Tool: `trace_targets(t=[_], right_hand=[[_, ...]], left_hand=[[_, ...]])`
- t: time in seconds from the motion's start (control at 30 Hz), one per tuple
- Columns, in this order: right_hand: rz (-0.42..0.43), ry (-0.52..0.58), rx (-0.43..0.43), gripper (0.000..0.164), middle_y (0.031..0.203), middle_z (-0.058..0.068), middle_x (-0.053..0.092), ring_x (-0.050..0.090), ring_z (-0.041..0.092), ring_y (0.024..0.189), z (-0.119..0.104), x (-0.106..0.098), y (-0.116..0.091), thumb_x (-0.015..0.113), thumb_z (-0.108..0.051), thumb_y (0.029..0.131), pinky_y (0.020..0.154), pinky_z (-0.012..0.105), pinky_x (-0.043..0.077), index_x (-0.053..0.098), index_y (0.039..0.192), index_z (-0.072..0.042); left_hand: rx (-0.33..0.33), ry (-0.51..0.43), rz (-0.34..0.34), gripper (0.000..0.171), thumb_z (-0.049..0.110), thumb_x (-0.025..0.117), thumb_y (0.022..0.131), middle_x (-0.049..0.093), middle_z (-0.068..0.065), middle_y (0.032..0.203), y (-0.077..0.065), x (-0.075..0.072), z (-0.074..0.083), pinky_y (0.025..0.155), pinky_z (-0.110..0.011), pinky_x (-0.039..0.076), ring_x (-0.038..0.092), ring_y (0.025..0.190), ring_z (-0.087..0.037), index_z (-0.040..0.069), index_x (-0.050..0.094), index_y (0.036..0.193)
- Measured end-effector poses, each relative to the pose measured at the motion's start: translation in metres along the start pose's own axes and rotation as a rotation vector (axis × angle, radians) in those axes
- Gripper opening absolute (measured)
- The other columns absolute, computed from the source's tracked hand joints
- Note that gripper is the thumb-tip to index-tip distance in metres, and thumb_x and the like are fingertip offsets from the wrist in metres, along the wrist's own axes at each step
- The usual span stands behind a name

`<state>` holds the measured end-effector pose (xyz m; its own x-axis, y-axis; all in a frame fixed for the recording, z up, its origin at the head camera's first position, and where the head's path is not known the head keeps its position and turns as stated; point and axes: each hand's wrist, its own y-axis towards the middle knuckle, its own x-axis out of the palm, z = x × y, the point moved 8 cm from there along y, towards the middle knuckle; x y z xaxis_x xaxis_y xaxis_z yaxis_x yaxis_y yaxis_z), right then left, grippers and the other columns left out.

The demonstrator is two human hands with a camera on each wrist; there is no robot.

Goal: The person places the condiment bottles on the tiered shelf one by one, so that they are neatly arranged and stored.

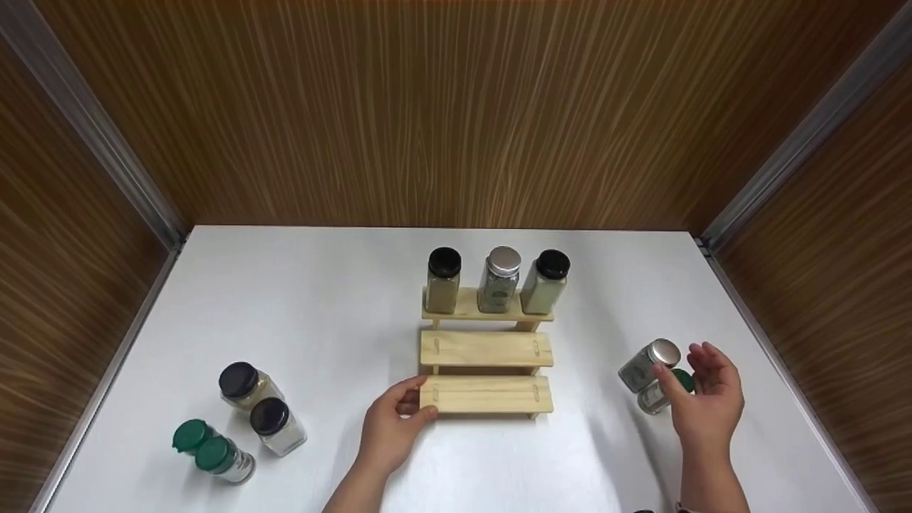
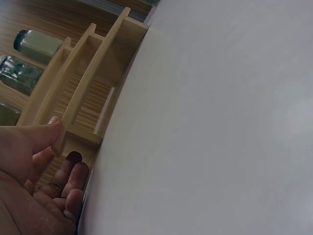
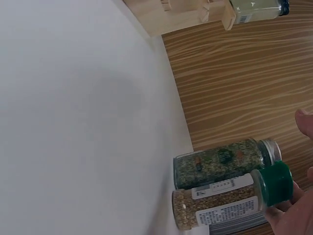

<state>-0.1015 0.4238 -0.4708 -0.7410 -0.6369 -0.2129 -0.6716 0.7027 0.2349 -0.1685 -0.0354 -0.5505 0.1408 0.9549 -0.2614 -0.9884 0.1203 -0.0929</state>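
Observation:
A three-tier wooden rack (image 1: 486, 349) stands mid-table. My left hand (image 1: 390, 427) holds the left end of its lowest tier, thumb at the front edge and a finger at the back; the left wrist view shows the other fingers curled beside the end. On the right, my right hand (image 1: 710, 410) is spread beside two upright spice jars, its thumb apart from its fingers. The nearer is a green-capped jar (image 3: 225, 201) of tan granules, with fingertips right by its cap. A silver-capped jar (image 3: 215, 164) of green dried herbs stands against it.
On the top tier are a black-capped jar (image 1: 442, 285), a silver-capped jar (image 1: 499, 281) and another black-capped jar (image 1: 545, 285). At left stand two black-capped jars (image 1: 281, 427) and two green-capped jars (image 1: 226, 459). Wood-grain panels (image 1: 442, 114) wall the white table (image 1: 320, 285).

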Motion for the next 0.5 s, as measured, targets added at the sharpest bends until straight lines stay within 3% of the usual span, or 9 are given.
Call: trace_targets(t=[0.1, 0.33, 0.5], right_hand=[[-0.013, -0.004, 0.001, 0.072, 0.127, -0.007, 0.059, 0.054, 0.011, 0.124, 0.0030, 0.0031, -0.0001, 0.083, 0.014, 0.082, 0.115, 0.021, 0.040, 0.055, 0.145, -0.006], [-0.017, -0.080, -0.012, 0.075, 0.132, 0.002, 0.060, 0.054, 0.008, 0.123, 0.0067, 0.0074, -0.0015, 0.085, 0.012, 0.081, 0.107, 0.017, 0.045, 0.051, 0.147, 0.002], [-0.015, -0.114, -0.012, 0.076, 0.137, 0.010, 0.060, 0.054, 0.008, 0.125, 0.0074, 0.0079, -0.0024, 0.085, 0.010, 0.082, 0.113, 0.025, 0.044, 0.049, 0.148, 0.004]], left_hand=[[-0.007, 0.009, -0.003, 0.053, 0.008, 0.085, 0.088, 0.070, -0.006, 0.105, 0.0005, 0.0004, -0.0006, 0.084, -0.037, 0.056, 0.066, 0.093, -0.020, 0.004, 0.067, 0.138], [-0.051, 0.031, -0.016, 0.057, 0.013, 0.086, 0.088, 0.069, -0.005, 0.108, 0.0007, 0.0008, -0.0028, 0.087, -0.038, 0.055, 0.064, 0.096, -0.019, 0.006, 0.065, 0.141], [-0.057, 0.040, -0.013, 0.057, 0.013, 0.086, 0.088, 0.069, -0.004, 0.108, 0.0007, 0.0008, -0.0032, 0.086, -0.037, 0.055, 0.064, 0.096, -0.019, 0.006, 0.065, 0.140]])
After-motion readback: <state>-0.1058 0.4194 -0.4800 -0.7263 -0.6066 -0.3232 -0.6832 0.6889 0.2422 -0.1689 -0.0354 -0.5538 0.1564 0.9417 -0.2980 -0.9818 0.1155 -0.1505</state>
